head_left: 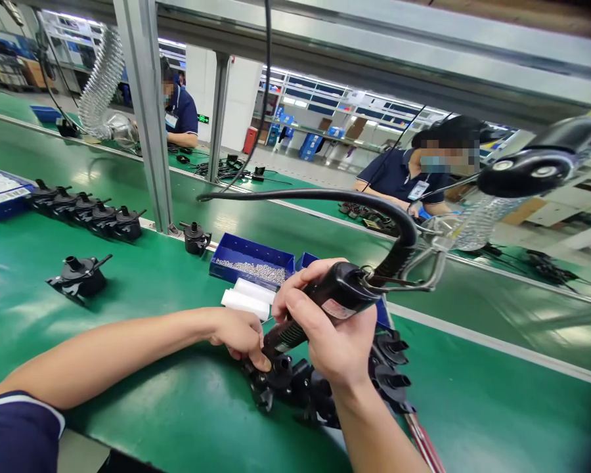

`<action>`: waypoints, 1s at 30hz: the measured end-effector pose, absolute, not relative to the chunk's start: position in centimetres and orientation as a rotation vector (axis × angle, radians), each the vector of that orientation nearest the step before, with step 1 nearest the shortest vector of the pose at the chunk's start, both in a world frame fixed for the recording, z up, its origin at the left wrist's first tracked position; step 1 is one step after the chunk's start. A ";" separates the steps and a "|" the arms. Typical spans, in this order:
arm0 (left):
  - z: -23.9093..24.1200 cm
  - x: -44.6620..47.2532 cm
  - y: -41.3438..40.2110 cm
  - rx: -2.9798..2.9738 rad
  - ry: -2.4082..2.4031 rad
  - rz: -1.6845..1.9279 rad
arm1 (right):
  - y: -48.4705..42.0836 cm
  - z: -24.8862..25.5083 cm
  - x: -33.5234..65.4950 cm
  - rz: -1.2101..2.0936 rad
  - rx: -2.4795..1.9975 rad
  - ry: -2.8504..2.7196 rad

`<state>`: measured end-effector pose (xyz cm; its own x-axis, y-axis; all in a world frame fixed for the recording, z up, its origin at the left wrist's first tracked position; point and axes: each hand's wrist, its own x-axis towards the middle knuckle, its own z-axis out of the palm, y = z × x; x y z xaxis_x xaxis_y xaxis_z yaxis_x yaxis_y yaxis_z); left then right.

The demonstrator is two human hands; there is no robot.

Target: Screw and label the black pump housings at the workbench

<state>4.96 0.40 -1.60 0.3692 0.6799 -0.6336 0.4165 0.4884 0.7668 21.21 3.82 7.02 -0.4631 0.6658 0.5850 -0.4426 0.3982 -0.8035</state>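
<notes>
My right hand (342,335) is wrapped round a black electric screwdriver (320,299), which slants down to the left from its cable. Its lower end meets a black plastic pump-like housing (277,374) on the green bench; the bit's tip is hidden. My left hand (241,336) is closed at the housing's far left side, thumb pressed on it near the screwdriver's nose. More black housings (391,384) lie crowded to the right, partly behind my right forearm. A red-handled tool (421,437) lies beside them.
Behind my hands stand a blue bin (251,256) of small metal screws and white blocks (249,299). One black housing (79,277) lies at left, with a row (83,211) behind. A metal post (145,118) rises at the bench's back edge. Two co-workers (398,177) sit across.
</notes>
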 end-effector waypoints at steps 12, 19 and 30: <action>2.4 1.7 1.7 1.661 1.629 0.452 | 3.3 8.0 22.1 1.135 -0.446 -1.727; 3.7 -0.4 7.9 1.885 2.065 0.295 | 2.9 7.4 21.2 1.075 -0.611 -1.804; 1.1 2.0 12.6 1.744 2.144 -0.067 | 1.7 9.7 23.3 0.886 -0.599 -1.495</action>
